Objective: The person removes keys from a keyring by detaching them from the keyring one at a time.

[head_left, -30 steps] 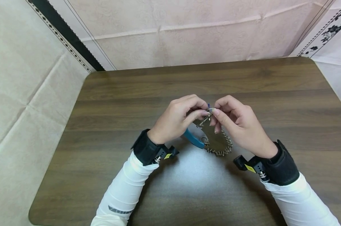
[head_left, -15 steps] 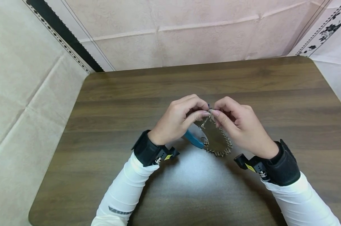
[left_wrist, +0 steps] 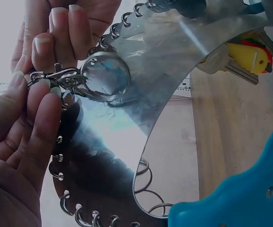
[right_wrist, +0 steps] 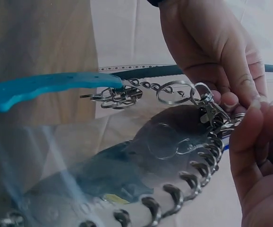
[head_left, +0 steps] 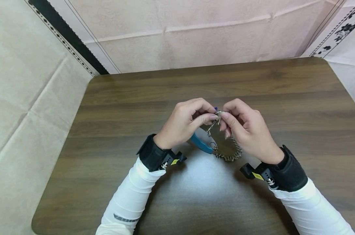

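Observation:
A shiny curved metal plate has small metal rings threaded along its outer edge and a teal handle. My left hand pinches a metal swivel clasp at the plate's edge, from which a split ring hangs over the plate. Facing it, my right hand pinches metal between thumb and forefinger, right beside the clasp; fingertips partly cover this piece, and I cannot tell its exact kind. A small blue-purple bit shows behind the fingertips.
Keys, one with a yellow bird-shaped cover, hang beyond the plate in the left wrist view. A cluster of rings and chain sits by the handle's end. Underneath is a wood-grain table, with pale patterned cloth behind it.
Both hands stay in nearly the same place over the plate. My right hand's lower fingers tucked in and then came down again; the right wrist has shifted slightly left.

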`<act>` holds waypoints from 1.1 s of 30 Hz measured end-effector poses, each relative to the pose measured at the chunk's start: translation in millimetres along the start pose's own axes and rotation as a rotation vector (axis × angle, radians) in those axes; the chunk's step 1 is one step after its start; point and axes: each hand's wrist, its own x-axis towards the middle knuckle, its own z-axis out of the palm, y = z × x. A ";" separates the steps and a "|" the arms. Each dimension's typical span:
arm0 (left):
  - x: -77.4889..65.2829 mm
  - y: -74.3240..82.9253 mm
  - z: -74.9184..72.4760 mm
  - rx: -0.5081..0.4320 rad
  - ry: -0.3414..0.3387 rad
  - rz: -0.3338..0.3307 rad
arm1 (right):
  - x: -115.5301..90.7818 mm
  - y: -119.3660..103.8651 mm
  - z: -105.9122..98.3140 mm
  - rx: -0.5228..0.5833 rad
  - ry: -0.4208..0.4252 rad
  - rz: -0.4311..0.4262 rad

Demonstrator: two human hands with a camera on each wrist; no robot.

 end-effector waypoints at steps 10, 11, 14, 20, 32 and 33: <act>0.3 0.8 -0.6 -0.016 -0.020 -0.038 | 0.2 3.4 4.1 0.140 0.029 0.009; 0.4 0.8 -0.7 -0.016 -0.022 -0.038 | 0.2 3.7 4.6 0.162 0.033 0.012; 0.6 1.1 -0.8 -0.016 -0.025 -0.039 | 0.2 4.8 6.0 0.223 0.041 0.020; 1.7 0.7 0.5 -0.013 -0.029 -0.042 | 0.9 6.5 6.6 0.269 0.050 0.014; 1.7 -1.5 -1.4 -0.056 -0.029 -0.043 | -0.8 5.8 8.4 0.212 0.048 0.025; 2.0 -1.5 -1.5 -0.058 -0.035 -0.049 | -1.0 5.9 8.3 0.206 0.049 0.022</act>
